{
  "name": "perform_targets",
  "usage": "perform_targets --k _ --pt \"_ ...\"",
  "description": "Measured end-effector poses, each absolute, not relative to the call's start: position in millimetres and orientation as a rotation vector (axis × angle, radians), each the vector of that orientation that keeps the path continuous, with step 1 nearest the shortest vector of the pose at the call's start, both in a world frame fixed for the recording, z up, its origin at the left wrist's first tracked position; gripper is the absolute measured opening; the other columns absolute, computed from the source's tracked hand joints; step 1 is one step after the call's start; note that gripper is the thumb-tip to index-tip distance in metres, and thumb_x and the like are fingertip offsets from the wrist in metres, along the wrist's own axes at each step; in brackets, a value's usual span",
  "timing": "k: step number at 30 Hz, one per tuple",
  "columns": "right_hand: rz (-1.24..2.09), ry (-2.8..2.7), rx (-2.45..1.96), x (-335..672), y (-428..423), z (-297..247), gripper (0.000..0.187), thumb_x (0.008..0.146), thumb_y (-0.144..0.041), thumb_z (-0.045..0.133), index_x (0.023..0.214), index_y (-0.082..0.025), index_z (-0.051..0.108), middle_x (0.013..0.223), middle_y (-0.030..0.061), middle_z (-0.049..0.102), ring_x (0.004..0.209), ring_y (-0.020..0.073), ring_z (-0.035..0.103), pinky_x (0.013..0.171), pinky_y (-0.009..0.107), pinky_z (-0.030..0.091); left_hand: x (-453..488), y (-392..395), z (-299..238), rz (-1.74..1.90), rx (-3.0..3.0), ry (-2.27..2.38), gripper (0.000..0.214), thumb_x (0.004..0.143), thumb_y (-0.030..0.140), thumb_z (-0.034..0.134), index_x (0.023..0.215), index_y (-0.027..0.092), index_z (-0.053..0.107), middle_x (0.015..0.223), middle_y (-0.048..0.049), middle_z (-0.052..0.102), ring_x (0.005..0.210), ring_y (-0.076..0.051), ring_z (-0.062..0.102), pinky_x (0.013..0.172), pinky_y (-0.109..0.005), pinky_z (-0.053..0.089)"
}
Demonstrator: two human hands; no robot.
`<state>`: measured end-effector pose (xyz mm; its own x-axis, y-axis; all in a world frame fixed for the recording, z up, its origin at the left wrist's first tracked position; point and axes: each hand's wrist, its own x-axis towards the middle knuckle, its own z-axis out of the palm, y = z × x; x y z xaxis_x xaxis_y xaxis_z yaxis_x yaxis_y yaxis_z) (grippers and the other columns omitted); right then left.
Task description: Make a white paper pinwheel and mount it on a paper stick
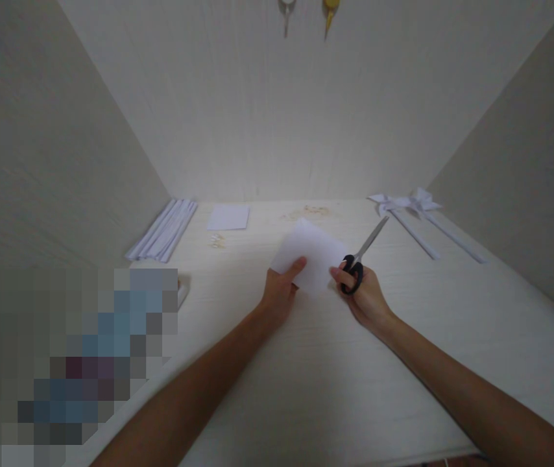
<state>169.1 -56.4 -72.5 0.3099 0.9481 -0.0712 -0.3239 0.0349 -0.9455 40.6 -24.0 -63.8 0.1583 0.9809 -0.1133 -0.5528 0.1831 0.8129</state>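
Note:
A square white sheet of paper point(312, 250) is held tilted above the middle of the table. My left hand point(279, 290) grips it at the lower left edge, its thumb lying on top. Black-handled scissors point(353, 275) sit in my right hand point(370, 299), fingers closed around the handles. Their blades look closed and point up and right, away from the sheet. The thumb and fingertips of that hand are at the sheet's right corner; whether they pinch it, I cannot tell.
Rolled white paper sticks point(163, 230) lie at the back left, beside a square of white paper point(229, 217) and small pale pieces point(217, 241). Thin bits point(316, 211) lie at the back. Two paper pinwheels point(420, 202) on sticks rest at the right. Walls enclose the table point(277, 389); a blurred patch covers the left.

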Motion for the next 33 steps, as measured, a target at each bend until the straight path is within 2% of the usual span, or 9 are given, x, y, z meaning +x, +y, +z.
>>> perform_targets --k 5,11,16,22,28,33 --pt "1.165 -0.659 -1.022 169 -56 -69 0.024 0.052 -0.021 0.073 0.054 -0.014 0.051 0.045 -0.0069 0.043 0.043 0.003 0.035 0.04 0.017 0.024 42 -30 -64 1.215 0.975 0.812 0.032 0.057 0.026 0.068 0.087 0.015 0.062 0.089 -0.0062 0.066 0.083 -0.017 0.06 0.075 -0.031 0.048" --pt "1.207 -0.677 -0.983 169 -56 -67 0.026 0.052 -0.023 0.073 0.051 -0.014 0.049 0.044 -0.0071 0.041 0.039 0.0023 0.032 0.036 0.017 0.019 43 -39 -57 1.075 1.242 0.99 0.012 0.06 0.023 0.064 0.069 0.016 0.063 0.067 -0.0037 0.066 0.07 -0.018 0.061 0.066 -0.031 0.051" --pt "1.179 -0.705 -0.999 169 -55 -68 0.022 0.052 -0.023 0.073 0.054 -0.015 0.053 0.046 -0.0069 0.044 0.04 0.0027 0.032 0.036 0.018 0.02 42 -38 -56 1.172 1.203 1.035 0.015 0.058 0.022 0.066 0.072 0.016 0.062 0.073 -0.0032 0.066 0.068 -0.015 0.06 0.064 -0.028 0.051" --pt "1.148 -0.944 -1.071 172 -56 -77 0.019 0.051 -0.021 0.074 0.064 -0.016 0.062 0.056 -0.0045 0.053 0.051 0.0059 0.045 0.047 0.019 0.032 41 -28 -61 1.341 0.988 1.119 0.026 0.055 0.025 0.068 0.078 0.015 0.062 0.084 -0.0047 0.065 0.075 -0.016 0.06 0.068 -0.03 0.05" --pt "1.079 -1.179 -1.187 171 -57 -82 0.021 0.051 -0.024 0.073 0.066 -0.015 0.062 0.053 -0.0049 0.049 0.047 0.007 0.043 0.045 0.022 0.03 41 -28 -61 1.326 0.96 1.096 0.028 0.056 0.027 0.068 0.08 0.015 0.062 0.084 -0.0049 0.065 0.072 -0.016 0.06 0.067 -0.031 0.049" --pt "1.062 -1.192 -1.221 168 -59 -78 0.021 0.049 -0.025 0.073 0.063 -0.014 0.06 0.051 -0.0044 0.05 0.046 0.0075 0.042 0.043 0.022 0.029 40 -29 -59 1.346 1.01 1.114 0.026 0.056 0.025 0.068 0.079 0.015 0.063 0.086 -0.0055 0.065 0.078 -0.017 0.06 0.076 -0.032 0.046"
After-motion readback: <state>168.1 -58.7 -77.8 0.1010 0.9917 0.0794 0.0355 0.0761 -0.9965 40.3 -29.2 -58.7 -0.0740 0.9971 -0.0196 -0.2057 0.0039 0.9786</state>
